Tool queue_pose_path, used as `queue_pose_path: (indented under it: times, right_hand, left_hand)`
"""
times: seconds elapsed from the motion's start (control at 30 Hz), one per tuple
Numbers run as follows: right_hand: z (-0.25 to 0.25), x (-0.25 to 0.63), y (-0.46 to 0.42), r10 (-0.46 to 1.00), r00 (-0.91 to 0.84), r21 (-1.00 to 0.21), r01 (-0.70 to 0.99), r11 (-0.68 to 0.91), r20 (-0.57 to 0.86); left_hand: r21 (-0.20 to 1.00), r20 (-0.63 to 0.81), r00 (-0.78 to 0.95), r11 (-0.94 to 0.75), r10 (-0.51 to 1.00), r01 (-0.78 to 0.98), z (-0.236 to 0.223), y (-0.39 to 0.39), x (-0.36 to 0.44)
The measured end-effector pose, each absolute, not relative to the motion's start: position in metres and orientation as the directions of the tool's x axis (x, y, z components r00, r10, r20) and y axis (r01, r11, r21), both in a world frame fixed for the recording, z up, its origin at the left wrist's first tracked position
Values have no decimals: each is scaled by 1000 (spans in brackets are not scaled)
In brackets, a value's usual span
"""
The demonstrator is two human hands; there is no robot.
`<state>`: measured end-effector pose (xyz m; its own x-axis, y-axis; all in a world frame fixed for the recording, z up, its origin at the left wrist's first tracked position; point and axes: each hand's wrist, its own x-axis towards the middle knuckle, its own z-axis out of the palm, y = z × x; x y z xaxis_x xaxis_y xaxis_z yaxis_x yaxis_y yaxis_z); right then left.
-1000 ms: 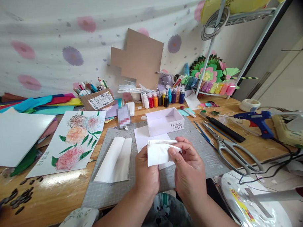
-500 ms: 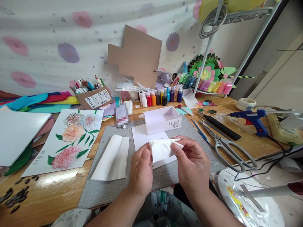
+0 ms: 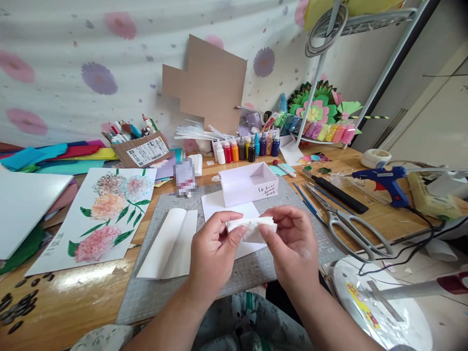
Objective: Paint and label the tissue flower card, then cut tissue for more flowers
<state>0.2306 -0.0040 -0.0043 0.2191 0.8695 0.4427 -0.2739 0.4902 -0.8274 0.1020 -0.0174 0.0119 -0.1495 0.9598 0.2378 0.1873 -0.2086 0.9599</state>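
Both my hands hold a small folded piece of white paper [image 3: 252, 227] above the grey cutting mat [image 3: 153, 291]. My left hand [image 3: 213, 253] pinches its left end between thumb and fingers. My right hand [image 3: 292, 245] pinches its right end, thumb on the underside. A flat white sheet [image 3: 220, 206] lies on the mat just behind the paper. An open white box [image 3: 248, 182] with handwriting on its front stands beyond that. A curled white sheet [image 3: 169, 244] lies on the mat to the left.
A flower painting [image 3: 101, 216] and coloured paper lie at left, dark seeds [image 3: 16, 306] at the near left edge. Paint bottles [image 3: 248, 149] line the back. Scissors [image 3: 347, 225], a black pen, a blue glue gun [image 3: 380, 180] and tape [image 3: 375, 158] are at right. A metal rack stands behind.
The paper piece has been folded flatter and tipped down between my hands. My left thumb has come over its top. The view has shifted slightly right.
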Motion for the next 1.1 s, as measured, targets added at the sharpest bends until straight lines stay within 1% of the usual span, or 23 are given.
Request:
queue_pose_path:
  times: [0.07,0.13,0.2,0.23,0.33,0.4,0.47,0.53,0.6,0.7,0.83,0.9,0.97,1.03,1.07,1.1]
  right_hand:
    - [-2,234,-2,902,99,-858,-279,431,421]
    - [0,239,0,921,-27,-899,-228,373,389]
    - [1,244,2,923,-111,-922,-174,347,369]
    - [1,246,3,922,-136,-925,-171,338,362]
    - [0,250,5,923,-158,-921,-237,310,351]
    - [0,253,7,913,-151,-916,-207,345,378]
    - [1,256,8,885,-149,-898,-87,432,441]
    - [3,260,9,854,-157,-865,5,502,496]
    - [5,265,9,839,-180,-852,4,523,514]
    - [5,269,10,839,-215,-861,-21,508,500]
    - [6,265,9,841,-162,-847,49,530,517]
    - [5,267,11,837,-149,-835,93,542,526]
    - [2,280,16,866,-145,-866,86,493,478]
    - [-5,308,22,922,-78,-919,86,384,378]
    - [-9,327,25,944,-17,-935,132,330,331]
    - [-14,349,27,937,131,-916,292,276,324]
  left_hand:
    - [956,250,-136,-222,959,194,14,-18,101]
    - [955,254,-104,-232,962,182,16,-19,100]
    - [970,219,-57,-211,974,119,17,-18,98]
    - [981,184,-29,-182,982,63,18,-18,98]
    - [990,69,69,-59,995,-130,18,-16,97]
    - [985,17,142,7,990,-171,18,-16,99]
    - [995,-13,168,30,986,-99,20,-16,102]
    - [1000,-4,137,4,991,2,23,-18,105]
    - [996,43,93,-51,995,78,25,-19,107]
    - [977,117,89,-131,989,166,26,-19,108]
    - [912,226,67,-235,972,335,24,-16,107]
    - [881,229,76,-240,971,407,23,-13,106]
    - [861,200,82,-215,976,460,25,-10,104]
    - [863,169,45,-170,985,475,29,-5,100]
    - [874,153,13,-141,988,465,32,-3,97]
    - [886,136,-19,-113,991,449,35,0,93]
